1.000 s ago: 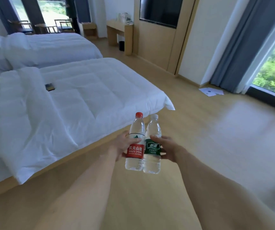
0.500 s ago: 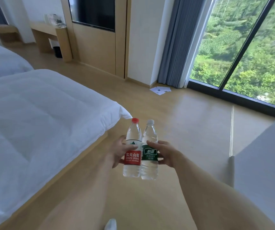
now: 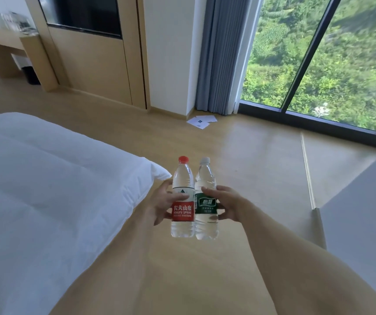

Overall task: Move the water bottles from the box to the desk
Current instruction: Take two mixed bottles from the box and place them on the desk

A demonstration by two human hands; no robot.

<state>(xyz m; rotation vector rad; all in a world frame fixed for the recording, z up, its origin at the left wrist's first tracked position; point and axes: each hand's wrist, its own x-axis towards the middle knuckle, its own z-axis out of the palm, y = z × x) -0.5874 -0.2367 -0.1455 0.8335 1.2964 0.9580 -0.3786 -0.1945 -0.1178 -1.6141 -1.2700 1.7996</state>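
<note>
two bottles held upright, side by side, over the floor

the red-label bottle point(image 3: 182, 198) and the green-label bottle point(image 3: 206, 201) stand upright in the air at the centre of the view, touching along their sides. each long axis runs vertically, caps pointing to 12 o'clock, bases to 6 o'clock. the red-label bottle has a red cap, the green-label one a white cap; both hold clear water.

the left hand point(image 3: 163, 204) grips the red-label bottle from its 9 o'clock side, its thumb lying across the top of the label and its fingers point(image 3: 159, 220) curled narrow round the back. the right hand point(image 3: 226, 204) grips the green-label bottle from the 3 o'clock side, its fingers wrapped round the label.

both bottles hang above the wooden floor point(image 3: 239, 155). a white bed point(image 3: 46, 178) fills the 9 o'clock side. a pale flat surface point(image 3: 364, 212) shows at 3 o'clock. loose papers point(image 3: 201, 121) lie on the floor at 12 o'clock, below a grey curtain point(image 3: 221, 53) and beside a large window point(image 3: 330, 60).
</note>
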